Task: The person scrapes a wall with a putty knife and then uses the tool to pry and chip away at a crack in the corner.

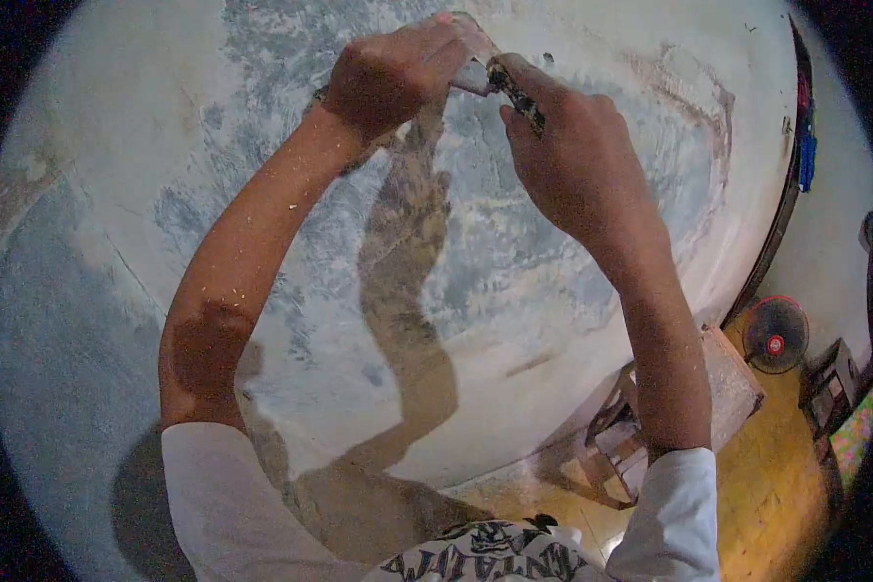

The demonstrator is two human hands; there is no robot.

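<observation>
A wall (524, 242) with rough grey patches on white fills most of the head view. High on it, my right hand (582, 155) is closed around the dark, stained handle of a tool (519, 97). The tool's flat pale blade (472, 78) lies to the left of that handle. My left hand (398, 73) is closed at the blade's left, its fingers reaching towards the blade's upper end; what they grip, if anything, is hard to make out. Small pale flecks dot my left forearm. Shadows of my arms fall on the wall between them.
At the lower right stand a round fan (775, 335) and a wooden table or stool (732, 378) on a yellowish floor (757, 485). A dark edge (781, 223) borders the wall on the right, with blue cloth (806, 160) beyond it.
</observation>
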